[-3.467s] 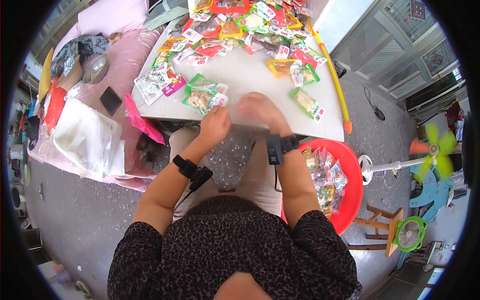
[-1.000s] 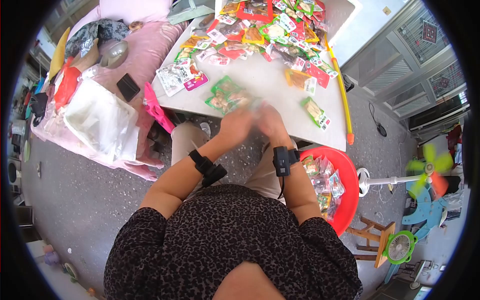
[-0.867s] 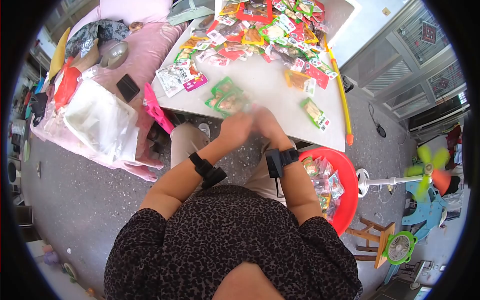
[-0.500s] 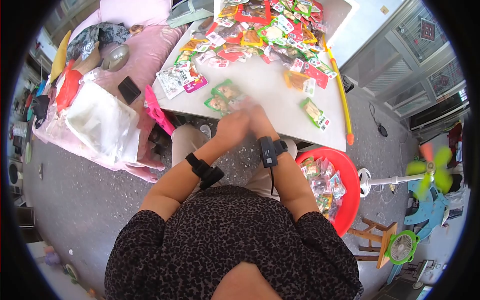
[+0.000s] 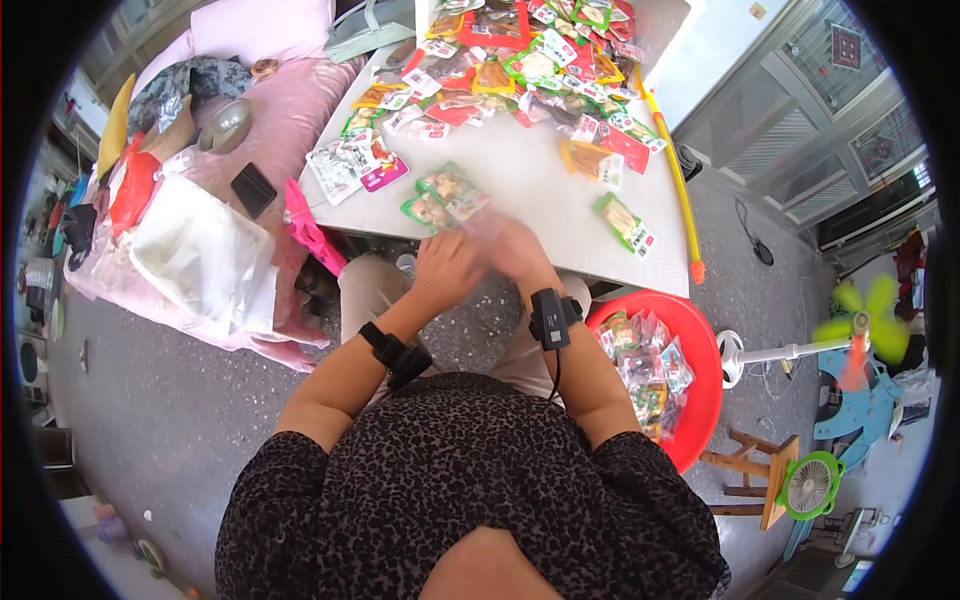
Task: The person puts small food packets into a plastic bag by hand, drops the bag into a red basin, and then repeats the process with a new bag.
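At the near edge of the white table (image 5: 390,215) lies a clear plastic bag (image 5: 485,222) holding green-edged snack packets (image 5: 448,196) with pale contents. My right hand (image 5: 515,250) is closed on the bag's near end, slightly blurred. Beside it, my left hand (image 5: 447,266) rests at the table edge just below the packets, its fingers stretched out and close to the bag. Whether those fingertips touch the plastic is hard to see. Black devices are strapped to both wrists.
A heap of colourful snack packets (image 5: 490,75) covers the table's far side. Silver and purple packets (image 5: 345,165) lie left, a green packet (image 5: 625,222) right, near a yellow pole (image 5: 680,190). A red basin (image 5: 706,400) of bagged packets stands below right, near a fan (image 5: 858,325).
My left hand has moved down and left, away from my right hand, and its fingers have straightened. My right hand stays at the bag's near end.
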### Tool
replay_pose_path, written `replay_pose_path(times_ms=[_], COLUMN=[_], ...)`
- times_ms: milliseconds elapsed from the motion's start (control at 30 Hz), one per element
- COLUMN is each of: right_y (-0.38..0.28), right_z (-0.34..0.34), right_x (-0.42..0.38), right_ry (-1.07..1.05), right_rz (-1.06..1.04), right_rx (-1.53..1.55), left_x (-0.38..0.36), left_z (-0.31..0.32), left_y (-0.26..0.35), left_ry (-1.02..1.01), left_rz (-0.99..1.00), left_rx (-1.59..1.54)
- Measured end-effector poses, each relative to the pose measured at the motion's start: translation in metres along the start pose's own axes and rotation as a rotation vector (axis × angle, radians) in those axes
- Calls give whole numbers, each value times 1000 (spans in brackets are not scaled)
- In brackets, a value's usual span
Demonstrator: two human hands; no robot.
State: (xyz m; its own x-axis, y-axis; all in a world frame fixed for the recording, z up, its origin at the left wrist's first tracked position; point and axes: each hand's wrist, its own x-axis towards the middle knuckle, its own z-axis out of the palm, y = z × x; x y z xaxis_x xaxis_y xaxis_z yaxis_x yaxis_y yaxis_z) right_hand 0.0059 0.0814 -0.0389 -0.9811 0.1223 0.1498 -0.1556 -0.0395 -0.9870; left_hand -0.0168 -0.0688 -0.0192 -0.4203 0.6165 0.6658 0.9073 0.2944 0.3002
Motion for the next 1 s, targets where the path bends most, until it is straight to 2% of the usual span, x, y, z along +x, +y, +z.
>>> replay_pose_path(times_ms=[167,233,300,400,467,567,633,700,867,933,1000], right_y=[39,14,-28,-41,-50,-64,-82,-92,-100,-103,-101], right_z=[-33,-25,-14,-20,-22,-26,-22,-17,-15,-14,-12], right_x=[-28,-39,-47,-45,-43,-38,-36,-33,-28,-28,-29], right_ry=[90,258,524,631,585,461,346,262,93,79,168], right_rz=[-163,-38,257,240,165,28,-33,-28,57,143,68], right_rx=[-321,-46,550,271,164,20,-148,-100,19,55,26], left_x=[-10,-8,-2,14,28,39,49,56,59,57,56], left_z=[6,7,4,-14,-33,-51,-65,-76,-83,-86,-89], left_y=[-7,-13,-19,-19,-16,-26,-24,-25,-20,-18,-13], left_ry=[15,9,13,56,124,-11,-72,-142,-280,-338,-364], left_rz=[60,101,128,136,139,-5,-202,-436,-648,-663,-654], left_rx=[55,46,27,-28,-81,-358,-546,-823,-1348,-1465,-1554])
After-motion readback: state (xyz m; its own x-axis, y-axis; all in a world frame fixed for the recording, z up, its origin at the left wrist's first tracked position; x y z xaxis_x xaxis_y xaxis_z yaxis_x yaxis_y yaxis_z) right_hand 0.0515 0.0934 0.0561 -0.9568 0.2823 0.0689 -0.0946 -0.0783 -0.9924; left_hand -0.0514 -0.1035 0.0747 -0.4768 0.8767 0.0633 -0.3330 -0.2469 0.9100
